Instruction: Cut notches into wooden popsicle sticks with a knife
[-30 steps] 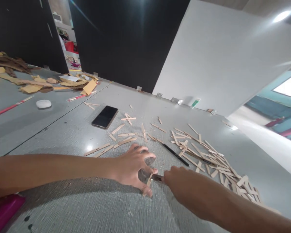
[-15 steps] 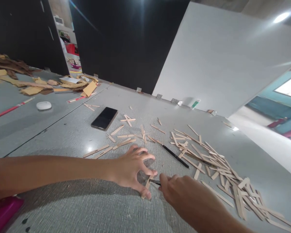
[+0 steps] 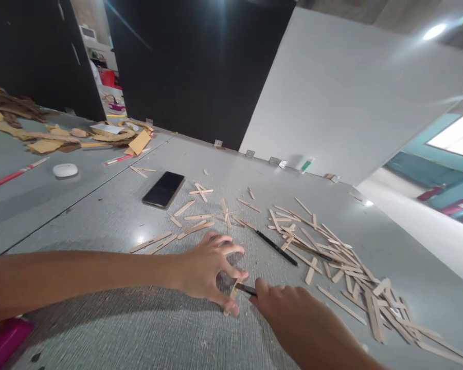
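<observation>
My left hand [image 3: 210, 267] presses a short wooden craft stick [image 3: 233, 293] flat against the grey tabletop, thumb at its near end and index finger at its far end. The other left fingers are spread on the table. In my right hand [image 3: 287, 311] is a small knife [image 3: 246, 289]; its handle is hidden in the closed fingers. The dark blade crosses the middle of the stick, between the left thumb and index finger. Just beyond the hands lies a black pen-like tool [image 3: 277, 247], and past my left wrist rest several notched sticks [image 3: 196, 229].
A large pile of craft sticks [image 3: 345, 262] spreads over the right side. A phone [image 3: 164, 189] lies beyond my left hand, with a white earbud case [image 3: 65, 170] farther left. Torn brown scraps [image 3: 46, 139] cover the far left. A magenta object [image 3: 7, 341] sits at the lower left.
The knife's blade has turned, showing more of its flat side, and my right hand has tilted a little. My left hand keeps its grip on the stick. The view has shifted slightly.
</observation>
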Demonstrator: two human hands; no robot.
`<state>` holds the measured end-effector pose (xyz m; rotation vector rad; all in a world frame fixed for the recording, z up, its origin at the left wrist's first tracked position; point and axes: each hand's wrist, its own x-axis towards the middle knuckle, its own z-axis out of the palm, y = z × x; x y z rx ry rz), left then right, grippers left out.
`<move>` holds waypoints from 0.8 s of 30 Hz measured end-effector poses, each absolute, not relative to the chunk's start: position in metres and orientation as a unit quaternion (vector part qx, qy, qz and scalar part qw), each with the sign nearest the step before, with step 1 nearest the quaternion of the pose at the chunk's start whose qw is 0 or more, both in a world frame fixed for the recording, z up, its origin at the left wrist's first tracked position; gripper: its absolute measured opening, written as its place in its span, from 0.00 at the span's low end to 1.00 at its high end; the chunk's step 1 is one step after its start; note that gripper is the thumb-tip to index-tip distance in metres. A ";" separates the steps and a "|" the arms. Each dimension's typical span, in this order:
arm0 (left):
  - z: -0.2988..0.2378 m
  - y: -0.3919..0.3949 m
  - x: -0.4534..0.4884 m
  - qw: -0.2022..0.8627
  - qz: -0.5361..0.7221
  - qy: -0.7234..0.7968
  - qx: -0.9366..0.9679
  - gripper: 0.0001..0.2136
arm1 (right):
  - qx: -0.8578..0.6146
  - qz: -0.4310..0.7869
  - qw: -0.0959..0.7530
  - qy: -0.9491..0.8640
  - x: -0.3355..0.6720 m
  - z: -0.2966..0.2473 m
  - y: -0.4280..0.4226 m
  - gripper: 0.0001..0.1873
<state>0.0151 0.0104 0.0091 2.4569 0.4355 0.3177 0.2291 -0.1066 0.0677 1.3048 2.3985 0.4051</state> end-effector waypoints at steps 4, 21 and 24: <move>0.011 0.010 0.014 0.310 0.122 0.170 0.927 0.34 | 0.412 0.207 0.219 0.860 0.232 0.064 -0.113 0.18; 0.010 0.009 0.015 0.309 0.122 0.172 0.927 0.32 | 0.381 0.212 0.231 0.870 0.235 0.069 -0.105 0.17; 0.010 0.010 0.016 0.310 0.122 0.170 0.927 0.32 | 0.377 0.168 0.262 0.872 0.229 0.075 -0.100 0.18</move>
